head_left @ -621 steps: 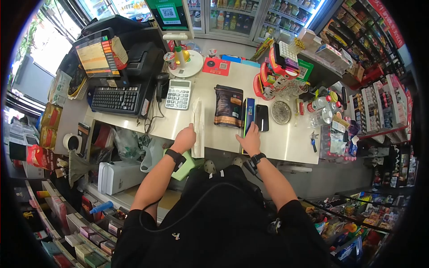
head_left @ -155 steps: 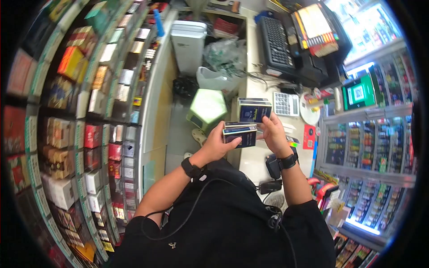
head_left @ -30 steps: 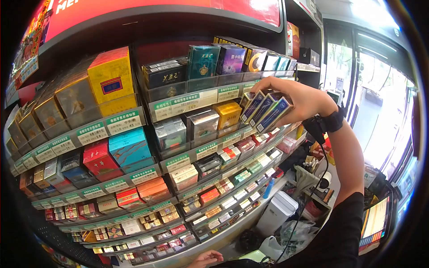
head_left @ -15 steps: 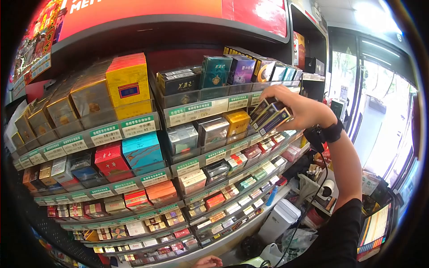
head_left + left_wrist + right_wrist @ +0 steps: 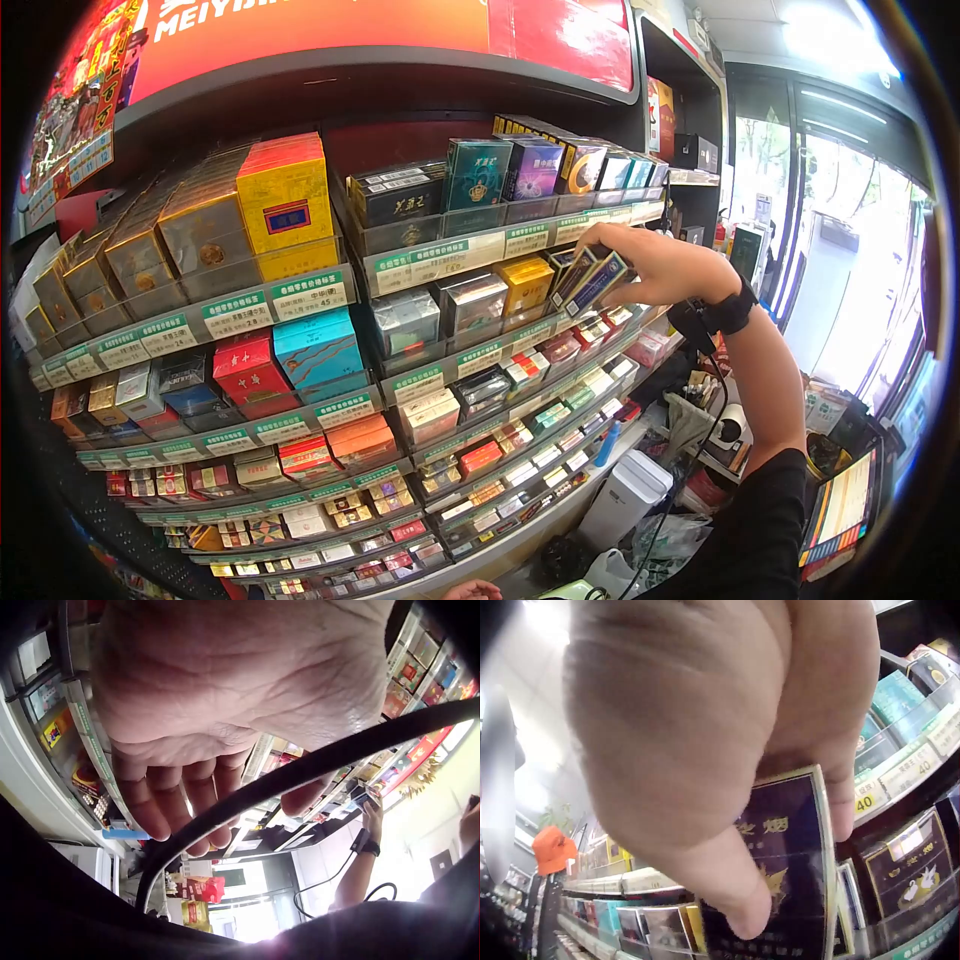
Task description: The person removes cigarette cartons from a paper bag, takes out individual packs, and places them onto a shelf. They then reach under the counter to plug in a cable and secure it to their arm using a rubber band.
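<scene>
The fingers (image 5: pixel 612 240) of the right hand (image 5: pixel 655 268) curl over the top of a small bunch of dark blue packs (image 5: pixel 590 282). The thumb (image 5: pixel 731 896) presses on the front pack from below, so the bunch is pinched. I think there are three packs, spread a bit like cards, but I cannot count them for sure.

The bunch is up at the second shelf row from the top, just beside the yellow pack (image 5: pixel 527 278). It is at the clear front wall of the shelf (image 5: pixel 450 256). I cannot tell if it touches the wall.

The left hand (image 5: pixel 225 712) hangs low, well apart from the shelf. Its fingers (image 5: pixel 187 795) are loosely bent, side by side, and hold nothing.

Here is what worries me. The packs are spread out and only one hand holds them. If the pinch gets loose, I think a pack could slip out and drop onto the lower rows. A corner could also catch on the clear wall and twist the bunch. The hand is close to the yellow pack and might bump it crooked. The black cable (image 5: pixel 715 400) under the wrist could snag on a shelf edge.
</scene>
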The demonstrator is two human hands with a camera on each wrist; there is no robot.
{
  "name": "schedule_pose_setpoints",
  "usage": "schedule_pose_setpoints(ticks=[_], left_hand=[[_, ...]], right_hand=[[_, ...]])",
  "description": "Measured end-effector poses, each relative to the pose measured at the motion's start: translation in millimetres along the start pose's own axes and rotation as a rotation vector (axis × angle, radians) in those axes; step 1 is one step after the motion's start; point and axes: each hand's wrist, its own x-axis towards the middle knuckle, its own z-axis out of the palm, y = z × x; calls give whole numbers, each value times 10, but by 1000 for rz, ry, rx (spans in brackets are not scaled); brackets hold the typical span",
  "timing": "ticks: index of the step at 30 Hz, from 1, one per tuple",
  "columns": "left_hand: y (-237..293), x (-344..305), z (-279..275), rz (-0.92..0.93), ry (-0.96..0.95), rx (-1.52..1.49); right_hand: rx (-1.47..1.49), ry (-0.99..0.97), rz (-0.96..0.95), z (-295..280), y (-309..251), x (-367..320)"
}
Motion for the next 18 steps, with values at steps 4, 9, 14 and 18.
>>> schedule_pose_setpoints(ticks=[4,9,14,18], left_hand=[[-82,-17,-81,-20,-16,-41],[-103,-50,-178,-40,-13,-21],[-169,-127,-280,-30,-20,-44],[-108,-156,-224,-30,-17,-75]], right_hand=[[-52,152,-84,15,41,3],[-159,284,-151,85,-45,30],[-162,357,-134,192,3,60],[-96,257,-77,236,-23,84]])
